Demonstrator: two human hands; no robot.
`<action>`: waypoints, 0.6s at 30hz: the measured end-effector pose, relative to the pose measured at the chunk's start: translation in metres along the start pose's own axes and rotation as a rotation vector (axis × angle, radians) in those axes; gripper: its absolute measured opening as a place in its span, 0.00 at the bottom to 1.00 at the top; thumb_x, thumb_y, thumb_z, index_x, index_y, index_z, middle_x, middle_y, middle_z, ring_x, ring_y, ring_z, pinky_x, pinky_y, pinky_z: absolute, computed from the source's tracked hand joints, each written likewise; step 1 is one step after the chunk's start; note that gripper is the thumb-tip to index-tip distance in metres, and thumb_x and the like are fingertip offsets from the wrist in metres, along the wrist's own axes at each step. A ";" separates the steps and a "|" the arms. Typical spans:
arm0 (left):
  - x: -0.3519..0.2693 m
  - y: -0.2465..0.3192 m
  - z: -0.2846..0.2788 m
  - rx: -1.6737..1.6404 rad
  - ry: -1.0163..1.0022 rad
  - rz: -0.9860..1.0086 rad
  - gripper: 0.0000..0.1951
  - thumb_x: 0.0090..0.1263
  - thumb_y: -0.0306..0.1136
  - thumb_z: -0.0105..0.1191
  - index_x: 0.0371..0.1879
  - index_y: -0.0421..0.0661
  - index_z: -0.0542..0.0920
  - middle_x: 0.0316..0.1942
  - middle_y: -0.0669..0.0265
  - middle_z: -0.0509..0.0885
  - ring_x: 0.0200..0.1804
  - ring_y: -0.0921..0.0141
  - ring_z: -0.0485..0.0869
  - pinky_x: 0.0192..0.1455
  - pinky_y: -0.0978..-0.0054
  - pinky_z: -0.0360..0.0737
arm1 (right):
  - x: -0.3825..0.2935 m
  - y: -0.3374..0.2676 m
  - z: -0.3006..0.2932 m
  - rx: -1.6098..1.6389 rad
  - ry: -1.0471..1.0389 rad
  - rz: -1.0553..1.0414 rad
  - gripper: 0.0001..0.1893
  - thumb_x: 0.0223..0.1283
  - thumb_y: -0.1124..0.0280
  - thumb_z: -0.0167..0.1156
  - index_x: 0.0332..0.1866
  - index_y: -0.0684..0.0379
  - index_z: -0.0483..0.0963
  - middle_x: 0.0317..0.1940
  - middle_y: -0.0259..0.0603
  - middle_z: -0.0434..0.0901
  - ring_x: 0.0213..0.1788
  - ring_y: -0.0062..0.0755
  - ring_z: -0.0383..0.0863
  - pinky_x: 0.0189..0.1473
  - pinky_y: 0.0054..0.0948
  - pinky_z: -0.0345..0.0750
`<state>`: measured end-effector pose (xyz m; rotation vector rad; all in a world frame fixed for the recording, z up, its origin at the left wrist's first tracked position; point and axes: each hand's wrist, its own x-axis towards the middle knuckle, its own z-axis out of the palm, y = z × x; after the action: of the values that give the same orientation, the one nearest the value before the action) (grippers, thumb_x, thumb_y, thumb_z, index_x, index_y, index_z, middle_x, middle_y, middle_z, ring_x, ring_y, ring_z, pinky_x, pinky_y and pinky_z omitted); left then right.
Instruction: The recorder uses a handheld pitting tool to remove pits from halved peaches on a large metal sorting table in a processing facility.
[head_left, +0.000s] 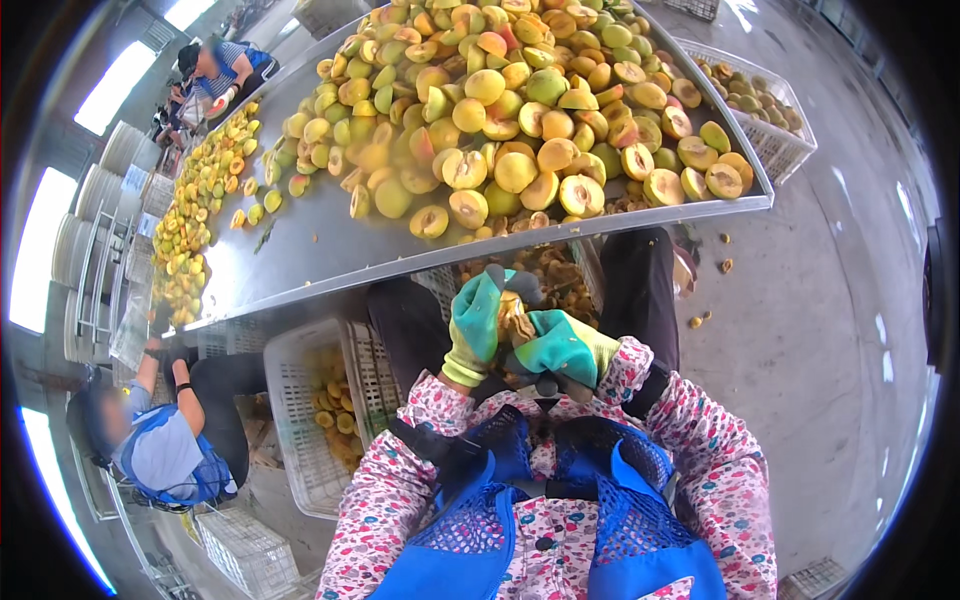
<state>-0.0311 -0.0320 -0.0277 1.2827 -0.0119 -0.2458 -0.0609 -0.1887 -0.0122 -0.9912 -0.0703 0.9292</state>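
In front of my lap, my left hand (478, 322) and my right hand (564, 349) meet, both in green and yellow work gloves with dark fingertips. Between them they grip a browned, torn piece of stone fruit (514, 319); the fingers cover part of it. Beyond the hands runs the near edge of a metal-topped table (322, 247). Heaped on it are halved yellow stone fruits (516, 172), some with pits showing. Below the table edge, between my knees, a crate holds brown fruit scraps (559, 277).
A white plastic crate (307, 420) with fruit halves stands left of my legs. Another fruit-filled crate (772, 135) is beyond the table's right corner. One person (172, 442) sits at the left, another (225, 71) at the far left end. Fruit bits (726, 265) lie on the concrete floor.
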 end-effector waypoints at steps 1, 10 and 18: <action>0.001 -0.001 -0.003 0.007 -0.005 -0.001 0.21 0.76 0.43 0.42 0.41 0.34 0.79 0.36 0.57 0.84 0.38 0.68 0.83 0.44 0.72 0.80 | 0.001 0.002 -0.002 0.005 0.000 -0.007 0.07 0.50 0.73 0.59 0.35 0.60 0.76 0.23 0.30 0.74 0.20 0.17 0.69 0.21 0.17 0.65; -0.008 -0.009 0.005 -0.029 -0.110 -0.044 0.18 0.75 0.41 0.44 0.42 0.35 0.79 0.37 0.57 0.84 0.39 0.68 0.83 0.44 0.72 0.80 | -0.020 -0.001 0.001 0.015 0.014 0.042 0.06 0.49 0.73 0.61 0.32 0.61 0.75 0.21 0.31 0.72 0.19 0.19 0.69 0.18 0.19 0.65; -0.026 -0.010 0.008 -0.003 0.032 0.116 0.15 0.75 0.36 0.44 0.42 0.36 0.79 0.38 0.61 0.84 0.36 0.71 0.82 0.40 0.73 0.80 | -0.020 0.003 0.007 -0.292 0.000 -0.087 0.09 0.48 0.70 0.58 0.35 0.60 0.75 0.20 0.30 0.72 0.19 0.20 0.71 0.21 0.23 0.66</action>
<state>-0.0591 -0.0375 -0.0316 1.2785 -0.0589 -0.1258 -0.0783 -0.1975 -0.0034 -1.2482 -0.2532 0.8541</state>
